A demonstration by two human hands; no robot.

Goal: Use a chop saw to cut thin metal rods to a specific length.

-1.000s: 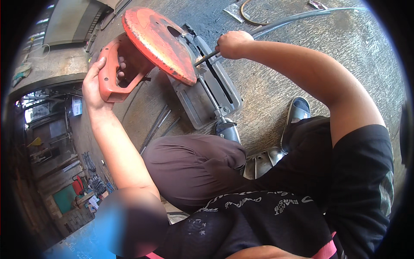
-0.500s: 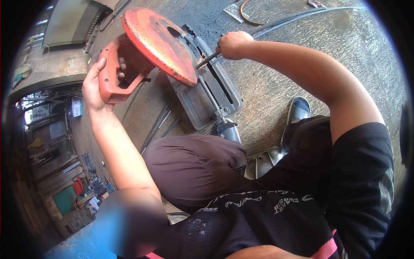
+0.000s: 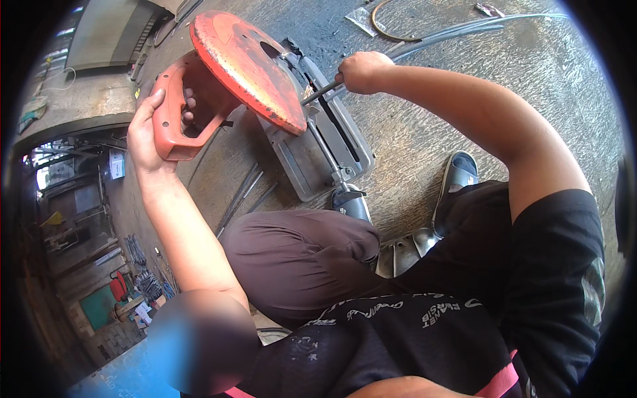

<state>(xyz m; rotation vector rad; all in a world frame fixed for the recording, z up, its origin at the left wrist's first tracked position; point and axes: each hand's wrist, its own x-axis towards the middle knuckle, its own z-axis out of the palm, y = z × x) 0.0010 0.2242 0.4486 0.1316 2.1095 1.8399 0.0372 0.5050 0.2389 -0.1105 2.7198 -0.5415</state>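
Right hand [image 3: 365, 71] and rod [image 3: 324, 92] shifted slightly; red guard [image 3: 249, 73] alongside, brown loop [image 3: 401, 39] beyond.

Light glints off the rough grey floor [image 3: 551, 113] at right; a dim, cluttered area [image 3: 66, 259] with a green panel [image 3: 97, 308] lies left.

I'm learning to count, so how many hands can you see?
2: the left hand gripping the orange looped handle, the right hand gripping a thin grey metal rod.
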